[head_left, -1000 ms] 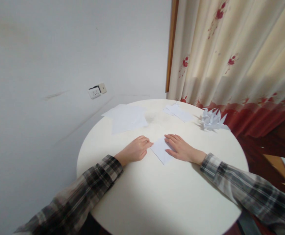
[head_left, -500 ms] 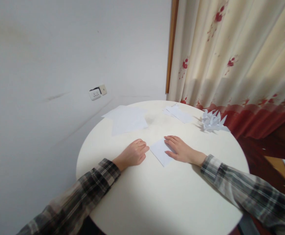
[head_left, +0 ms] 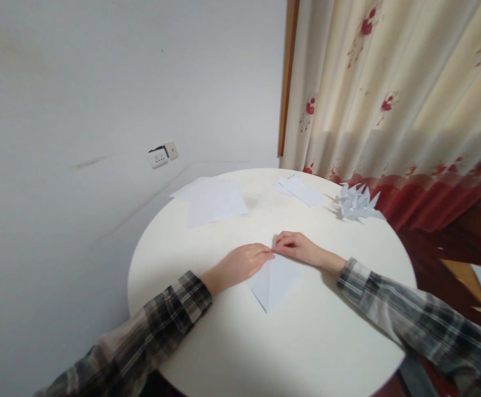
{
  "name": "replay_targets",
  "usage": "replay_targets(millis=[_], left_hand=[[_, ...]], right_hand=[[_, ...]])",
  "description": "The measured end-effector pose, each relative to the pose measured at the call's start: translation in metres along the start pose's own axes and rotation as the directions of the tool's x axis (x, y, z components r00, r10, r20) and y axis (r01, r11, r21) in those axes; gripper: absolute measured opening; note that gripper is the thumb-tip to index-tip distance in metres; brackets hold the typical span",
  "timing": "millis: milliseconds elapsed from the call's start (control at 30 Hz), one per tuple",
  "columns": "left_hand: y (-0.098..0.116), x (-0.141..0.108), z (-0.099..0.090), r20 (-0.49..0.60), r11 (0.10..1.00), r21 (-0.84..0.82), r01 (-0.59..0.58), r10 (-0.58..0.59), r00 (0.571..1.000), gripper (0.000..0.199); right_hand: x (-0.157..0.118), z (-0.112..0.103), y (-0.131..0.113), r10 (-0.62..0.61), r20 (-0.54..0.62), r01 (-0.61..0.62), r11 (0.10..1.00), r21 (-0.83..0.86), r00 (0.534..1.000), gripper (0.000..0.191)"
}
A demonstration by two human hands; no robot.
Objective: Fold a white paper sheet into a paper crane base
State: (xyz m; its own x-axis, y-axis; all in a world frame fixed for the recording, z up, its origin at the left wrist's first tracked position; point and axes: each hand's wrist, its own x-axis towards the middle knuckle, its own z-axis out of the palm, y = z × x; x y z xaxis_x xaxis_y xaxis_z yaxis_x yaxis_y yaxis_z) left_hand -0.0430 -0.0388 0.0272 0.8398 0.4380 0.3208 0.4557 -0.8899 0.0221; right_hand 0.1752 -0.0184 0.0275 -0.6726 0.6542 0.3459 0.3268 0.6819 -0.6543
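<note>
A small white sheet of paper (head_left: 279,281) lies before me with one corner pointing toward me and a crease running down its middle. At its far corner my left hand (head_left: 246,262) rests over the left side, its fingers pressed together on the paper. My right hand (head_left: 296,246) pinches at the same far corner, with the thumb and fingertips close to those of the left. The fingers cover that corner, so its exact fold is hidden.
The round white table (head_left: 223,342) stands against a wall. Larger white sheets (head_left: 217,201) lie at its back left, smaller paper pieces (head_left: 302,191) at the back, and a cluster of folded paper cranes (head_left: 356,202) at the right. A curtain (head_left: 380,94) hangs behind.
The paper has moved toward me, and its middle crease now shows. My left hand has come right onto it; my right hand has gone from lying flat to pinching the far corner.
</note>
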Motion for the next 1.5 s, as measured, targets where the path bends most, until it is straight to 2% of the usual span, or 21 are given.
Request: replay_targets(millis=[67,133,367,600,800,933,1133,1500], left_hand=[[0.001,0.0,0.0,0.031,1.0,-0.008,0.01,-0.01,0.999,0.028],[0.001,0.001,0.0,0.062,0.999,-0.035,0.022,-0.02,0.998,0.03],[-0.001,0.001,-0.002,0.097,0.996,-0.087,0.031,-0.023,0.995,0.035],[-0.004,-0.001,0.004,0.061,0.986,-0.152,0.065,-0.056,0.997,0.034],[-0.004,-0.002,0.007,0.044,0.982,-0.173,0.068,-0.062,0.997,0.032],[-0.003,-0.003,0.006,0.055,0.983,-0.17,0.075,-0.067,0.996,0.033],[-0.003,-0.003,0.004,0.077,0.98,-0.176,0.088,-0.076,0.994,0.033],[-0.002,-0.002,0.005,0.062,0.98,-0.179,0.093,-0.083,0.995,0.034]], right_hand=[[0.005,0.0,0.011,0.076,0.01,-0.077,0.995,0.058,0.997,0.03],[0.008,-0.001,0.018,0.1,0.023,-0.101,0.994,0.044,0.995,0.031],[0.002,-0.012,0.021,0.032,0.069,-0.026,0.996,-0.09,0.997,0.037],[0.012,-0.006,0.016,0.187,0.018,-0.182,0.974,-0.136,0.982,0.036],[0.01,-0.012,0.022,0.123,0.086,-0.115,0.989,-0.091,0.989,0.035],[0.006,-0.017,0.016,0.104,0.125,-0.091,0.99,-0.104,0.987,0.036],[0.0,-0.022,0.002,0.158,0.166,-0.131,0.978,-0.161,0.973,0.037],[-0.021,-0.027,-0.007,0.191,0.172,-0.156,0.967,-0.202,0.966,0.039]])
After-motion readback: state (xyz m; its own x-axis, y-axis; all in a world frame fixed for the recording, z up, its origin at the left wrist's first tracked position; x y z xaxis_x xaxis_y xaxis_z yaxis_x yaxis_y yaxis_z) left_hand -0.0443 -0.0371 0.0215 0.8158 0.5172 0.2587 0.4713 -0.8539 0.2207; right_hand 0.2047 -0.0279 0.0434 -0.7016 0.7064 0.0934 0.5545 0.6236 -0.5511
